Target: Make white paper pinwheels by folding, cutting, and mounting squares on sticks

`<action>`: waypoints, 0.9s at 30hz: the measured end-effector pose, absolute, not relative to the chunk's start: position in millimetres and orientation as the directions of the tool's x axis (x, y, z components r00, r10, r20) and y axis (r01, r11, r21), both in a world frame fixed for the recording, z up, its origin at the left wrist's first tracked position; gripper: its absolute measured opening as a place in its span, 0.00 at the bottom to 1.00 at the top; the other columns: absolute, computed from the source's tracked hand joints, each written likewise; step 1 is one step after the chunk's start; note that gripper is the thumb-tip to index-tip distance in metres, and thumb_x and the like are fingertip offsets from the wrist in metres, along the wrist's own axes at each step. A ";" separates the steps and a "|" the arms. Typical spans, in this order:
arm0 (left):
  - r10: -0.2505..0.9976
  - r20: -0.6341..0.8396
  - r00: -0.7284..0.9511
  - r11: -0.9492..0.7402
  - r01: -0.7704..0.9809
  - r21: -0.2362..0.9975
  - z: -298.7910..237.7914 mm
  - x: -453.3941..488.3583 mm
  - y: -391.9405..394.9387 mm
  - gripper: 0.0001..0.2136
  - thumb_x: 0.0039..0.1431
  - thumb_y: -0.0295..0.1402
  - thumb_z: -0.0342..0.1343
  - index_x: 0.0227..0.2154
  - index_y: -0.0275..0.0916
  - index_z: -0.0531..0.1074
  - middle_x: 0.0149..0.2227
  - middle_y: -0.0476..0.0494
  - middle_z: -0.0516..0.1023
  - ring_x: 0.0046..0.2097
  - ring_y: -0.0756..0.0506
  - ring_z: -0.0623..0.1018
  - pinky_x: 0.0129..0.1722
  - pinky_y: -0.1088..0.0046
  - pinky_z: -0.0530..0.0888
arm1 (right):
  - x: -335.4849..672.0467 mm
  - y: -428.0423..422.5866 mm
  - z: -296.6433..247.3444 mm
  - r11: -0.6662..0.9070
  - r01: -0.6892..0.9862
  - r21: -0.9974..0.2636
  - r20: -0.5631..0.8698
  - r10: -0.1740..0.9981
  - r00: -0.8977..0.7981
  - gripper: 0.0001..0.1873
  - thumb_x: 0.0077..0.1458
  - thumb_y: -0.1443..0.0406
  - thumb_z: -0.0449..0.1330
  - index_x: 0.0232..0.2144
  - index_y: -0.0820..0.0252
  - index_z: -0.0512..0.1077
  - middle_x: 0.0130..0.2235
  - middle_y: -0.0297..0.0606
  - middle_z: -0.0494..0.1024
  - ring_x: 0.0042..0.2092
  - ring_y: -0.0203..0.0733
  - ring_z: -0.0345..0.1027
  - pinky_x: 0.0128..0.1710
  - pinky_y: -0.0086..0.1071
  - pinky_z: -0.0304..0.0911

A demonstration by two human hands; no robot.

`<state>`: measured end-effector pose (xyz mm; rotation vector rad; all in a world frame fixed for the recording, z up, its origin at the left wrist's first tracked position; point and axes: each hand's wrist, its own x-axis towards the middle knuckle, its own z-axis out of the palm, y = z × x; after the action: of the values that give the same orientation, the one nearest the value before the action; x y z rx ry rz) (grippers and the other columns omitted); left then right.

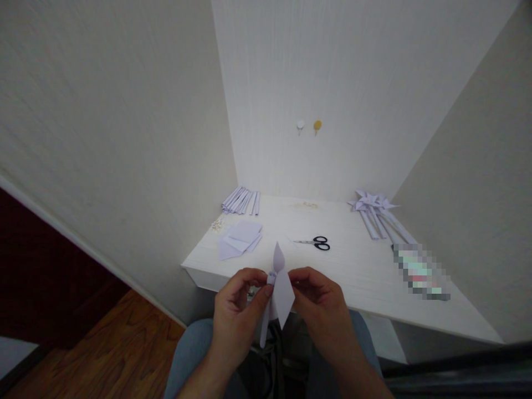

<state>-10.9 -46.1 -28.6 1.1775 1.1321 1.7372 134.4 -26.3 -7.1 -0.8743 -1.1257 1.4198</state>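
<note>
Both my hands hold one folded white paper piece above my lap, just in front of the white table's front edge. My left hand pinches its left side with thumb and fingers closed. On the paper's right side my right hand pinches it too. The paper has a pointed tip standing up and a diamond-shaped flap hanging down, with a thin rolled stem below.
On the table lie black-handled scissors, a pile of loose paper sheets, a row of rolled paper sticks at the back left, and finished paper flowers on stems at the right. A blurred item lies near the right wall.
</note>
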 end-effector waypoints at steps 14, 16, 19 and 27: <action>0.923 0.178 -0.341 -0.263 -0.225 0.938 -31.9 -10.9 -45.0 0.10 0.49 0.36 0.70 0.32 0.37 0.79 0.30 0.45 0.80 0.32 0.48 0.77 0.32 0.75 0.73 | 141.3 -23.6 -11.3 0.162 0.052 -0.985 0.149 0.969 -0.197 0.07 0.55 0.62 0.64 0.32 0.59 0.80 0.30 0.36 0.80 0.34 0.41 0.72 0.34 0.32 0.66; 0.914 0.198 -0.354 -0.284 -0.207 0.936 -31.9 -11.2 -44.8 0.09 0.50 0.36 0.70 0.31 0.37 0.79 0.31 0.45 0.80 0.33 0.47 0.77 0.34 0.75 0.73 | 140.6 -24.6 -9.7 0.148 0.033 -0.988 0.137 0.966 -0.221 0.08 0.56 0.62 0.63 0.34 0.59 0.80 0.30 0.36 0.79 0.33 0.41 0.71 0.33 0.32 0.66; 0.911 0.216 -0.350 -0.300 -0.205 0.932 -32.0 -11.6 -43.9 0.08 0.50 0.35 0.70 0.31 0.38 0.80 0.31 0.45 0.80 0.34 0.47 0.77 0.34 0.74 0.73 | 139.0 -25.8 -9.3 0.099 -0.038 -0.994 0.106 0.962 -0.251 0.09 0.57 0.60 0.63 0.36 0.59 0.80 0.31 0.37 0.80 0.34 0.41 0.72 0.34 0.33 0.67; 0.899 0.234 -0.369 -0.320 -0.190 0.928 -28.7 -11.1 -41.6 0.09 0.47 0.35 0.72 0.29 0.37 0.80 0.30 0.44 0.80 0.34 0.46 0.77 0.35 0.73 0.74 | 136.9 -27.7 -8.5 0.081 -0.142 -0.987 0.121 0.945 -0.303 0.09 0.59 0.59 0.62 0.36 0.58 0.79 0.35 0.38 0.81 0.34 0.40 0.71 0.34 0.31 0.67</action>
<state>-11.1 -41.6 -28.7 1.0352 1.1102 1.7893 136.9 -27.7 -8.5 -0.8711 -1.3824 1.4133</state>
